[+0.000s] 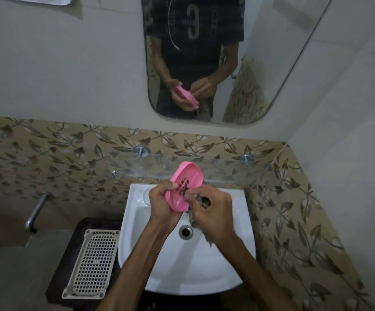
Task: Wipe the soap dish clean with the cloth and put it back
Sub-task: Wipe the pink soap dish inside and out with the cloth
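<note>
A pink oval soap dish (pixel 187 179) with a grid of drain holes is held tilted above the white sink (pixel 227 261). My left hand (pixel 163 204) grips its lower left edge from beneath. My right hand (pixel 213 213) is closed on a dark patterned cloth (pixel 202 202) and presses it against the dish's lower right side. Part of the cloth hangs down below my right hand, mostly hidden by the fingers.
A glass shelf (pixel 231 168) on metal brackets runs along the leaf-patterned tiles just behind the dish. A mirror (pixel 271 63) hangs above. A beige perforated tray (pixel 93 262) lies on a dark stand left of the sink. A metal tap (pixel 35 212) juts from the left wall.
</note>
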